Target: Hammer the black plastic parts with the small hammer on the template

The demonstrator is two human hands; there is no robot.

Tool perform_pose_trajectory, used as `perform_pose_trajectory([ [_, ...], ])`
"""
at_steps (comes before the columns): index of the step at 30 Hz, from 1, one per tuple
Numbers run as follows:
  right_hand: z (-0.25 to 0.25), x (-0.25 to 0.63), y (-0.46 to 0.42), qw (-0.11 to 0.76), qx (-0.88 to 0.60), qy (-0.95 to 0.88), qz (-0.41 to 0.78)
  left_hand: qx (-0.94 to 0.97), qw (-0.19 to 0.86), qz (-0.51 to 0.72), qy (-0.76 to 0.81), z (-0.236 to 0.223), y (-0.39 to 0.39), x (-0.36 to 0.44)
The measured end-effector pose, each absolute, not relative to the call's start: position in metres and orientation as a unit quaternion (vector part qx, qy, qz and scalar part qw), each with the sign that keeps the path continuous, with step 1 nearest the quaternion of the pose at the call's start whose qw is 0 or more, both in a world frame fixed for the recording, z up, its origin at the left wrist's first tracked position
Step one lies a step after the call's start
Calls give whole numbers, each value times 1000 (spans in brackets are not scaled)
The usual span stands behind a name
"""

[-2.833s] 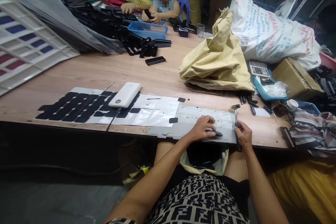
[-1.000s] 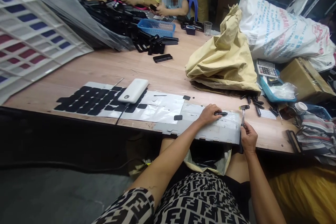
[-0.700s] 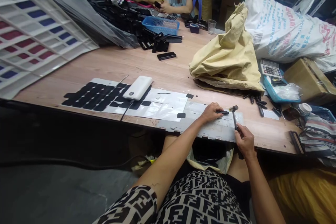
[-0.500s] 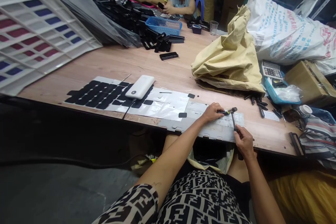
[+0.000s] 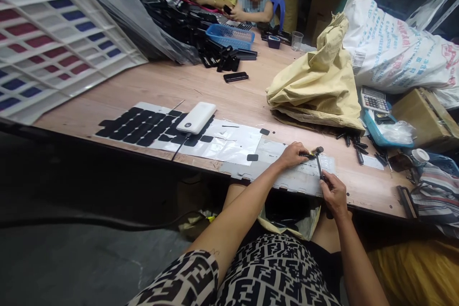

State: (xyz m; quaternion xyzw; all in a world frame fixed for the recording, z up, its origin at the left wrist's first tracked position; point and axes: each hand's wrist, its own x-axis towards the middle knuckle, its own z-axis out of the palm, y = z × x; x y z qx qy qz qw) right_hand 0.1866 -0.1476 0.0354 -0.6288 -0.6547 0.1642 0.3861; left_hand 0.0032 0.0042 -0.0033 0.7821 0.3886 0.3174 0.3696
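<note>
My left hand (image 5: 293, 154) is closed on a thin black piece (image 5: 307, 155) with a yellowish bit near its tip; its exact kind is too small to make out. My right hand (image 5: 335, 191) grips a small hammer (image 5: 319, 166), whose dark head is at the tip of that piece; whether they touch I cannot tell. Both hands are over a greyish flat plate (image 5: 234, 170) at the table's near edge. Left of it lies a white sheet (image 5: 234, 146) with rows of black stickers (image 5: 141, 126). On the sheet rests a white power bank (image 5: 196, 117) with a black cable.
A yellow-brown sack (image 5: 315, 91) stands beyond my hands. To the right are small black parts (image 5: 359, 153), a calculator (image 5: 375, 100) and a blue tray (image 5: 389, 141). Two people sit across the table (image 5: 172, 83), near a blue basket (image 5: 230, 38) and piled black parts.
The view has shifted slightly, so the table things sit a little further right. The hammer head and the piece in my left hand remain close together, with little visible movement.
</note>
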Motion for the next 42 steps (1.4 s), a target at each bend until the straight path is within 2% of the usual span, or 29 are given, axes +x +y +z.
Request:
perform_pose_trajectory([
  [8, 20, 221, -137, 445, -708, -519, 175, 809, 351, 284, 376, -2, 5, 2],
  [13, 21, 219, -137, 446, -711, -505, 201, 841, 343, 247, 338, 4, -2, -4],
  [22, 19, 219, -138, 452, -712, -498, 203, 862, 370, 190, 288, 10, -92, -48],
  [25, 18, 217, -139, 465, -715, -477, 212, 850, 385, 193, 303, 17, -95, -45],
  [32, 7, 217, -139, 540, -731, -389, 149, 758, 389, 320, 414, 37, -10, 54],
  [37, 0, 221, -137, 562, -722, -371, 157, 755, 318, 292, 494, 41, 48, 143],
  [42, -3, 223, -139, 557, -721, -379, 161, 758, 280, 234, 540, 32, 68, 186],
])
